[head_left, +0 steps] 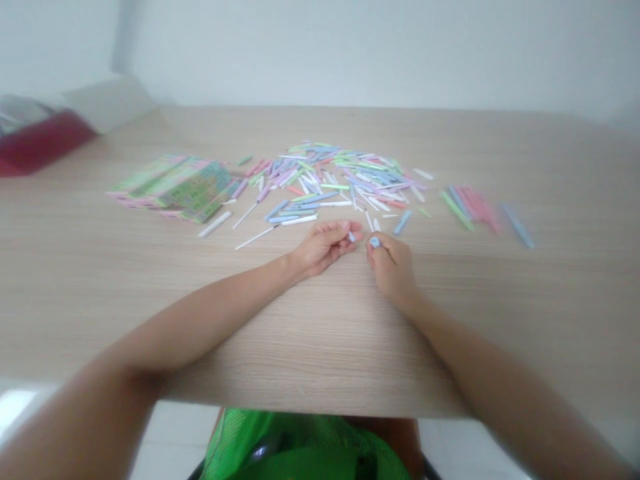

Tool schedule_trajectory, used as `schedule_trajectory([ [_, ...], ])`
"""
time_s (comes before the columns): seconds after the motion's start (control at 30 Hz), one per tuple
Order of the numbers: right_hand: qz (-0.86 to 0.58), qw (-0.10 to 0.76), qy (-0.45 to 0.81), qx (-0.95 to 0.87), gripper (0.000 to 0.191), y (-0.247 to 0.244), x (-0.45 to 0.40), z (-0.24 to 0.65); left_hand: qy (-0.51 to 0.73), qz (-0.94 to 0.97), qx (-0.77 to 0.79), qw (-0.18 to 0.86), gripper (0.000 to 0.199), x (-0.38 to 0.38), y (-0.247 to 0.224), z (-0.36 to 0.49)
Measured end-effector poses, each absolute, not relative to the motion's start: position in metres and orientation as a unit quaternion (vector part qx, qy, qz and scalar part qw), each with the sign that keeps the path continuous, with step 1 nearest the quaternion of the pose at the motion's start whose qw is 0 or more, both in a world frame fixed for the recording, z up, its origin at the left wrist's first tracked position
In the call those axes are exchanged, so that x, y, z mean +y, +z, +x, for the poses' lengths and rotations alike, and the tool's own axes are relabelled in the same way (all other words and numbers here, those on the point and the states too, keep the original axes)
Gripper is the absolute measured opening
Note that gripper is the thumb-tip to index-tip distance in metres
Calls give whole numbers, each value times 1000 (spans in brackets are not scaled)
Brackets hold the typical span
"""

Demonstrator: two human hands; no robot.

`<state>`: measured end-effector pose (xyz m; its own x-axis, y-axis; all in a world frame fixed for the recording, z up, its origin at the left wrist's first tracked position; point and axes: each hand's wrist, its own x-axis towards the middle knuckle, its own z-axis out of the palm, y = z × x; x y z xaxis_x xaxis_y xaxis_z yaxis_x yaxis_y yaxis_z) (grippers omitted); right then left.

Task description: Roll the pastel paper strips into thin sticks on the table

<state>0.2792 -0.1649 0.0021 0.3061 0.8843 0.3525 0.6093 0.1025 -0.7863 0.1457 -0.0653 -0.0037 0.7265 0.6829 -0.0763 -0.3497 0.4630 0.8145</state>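
My left hand [327,245] is closed in a pinch on a small pale blue pen part [351,237], most of it hidden by the fingers. Close to its right, my right hand [394,263] is wrapped round a light blue pen barrel [375,242], of which just the round end shows. The hands are a little apart. Beyond them spreads a pile of pastel pen parts [340,177] in blue, green, pink, purple and white. A light blue piece [402,223] lies just past my right hand.
Green and pink printed packs [175,183] lie at the left. Two thin white sticks [256,237] rest before the pile. On the right are a row of green, blue and pink pens [470,207] and a lone blue pen [518,225]. A red box [45,143] stands far left.
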Motion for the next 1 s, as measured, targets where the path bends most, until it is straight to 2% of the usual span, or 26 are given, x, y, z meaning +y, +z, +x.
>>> schedule_trajectory([
  [0.1,-655,480,138,-567,24,3,-165,283,281,430,155,844,36,-63,-6,143],
  [0.17,-665,470,128,-566,24,3,-164,284,259,440,138,849,42,-63,-7,142],
  [0.27,-696,416,100,-577,25,3,-164,284,255,452,155,841,32,-66,-6,144],
  [0.4,-732,287,63,-615,18,4,-164,281,286,488,257,783,19,-75,-1,152],
  [0.57,-745,152,38,-648,22,8,-164,278,292,579,342,680,22,-89,9,162],
  [0.67,-733,100,25,-672,27,10,-164,279,293,668,375,572,20,-92,12,162],
  [0.83,-717,52,13,-695,37,14,-167,276,230,812,390,368,24,-95,16,156],
  [1.0,-718,52,32,-694,35,17,-169,272,179,838,438,271,32,-108,22,152],
])
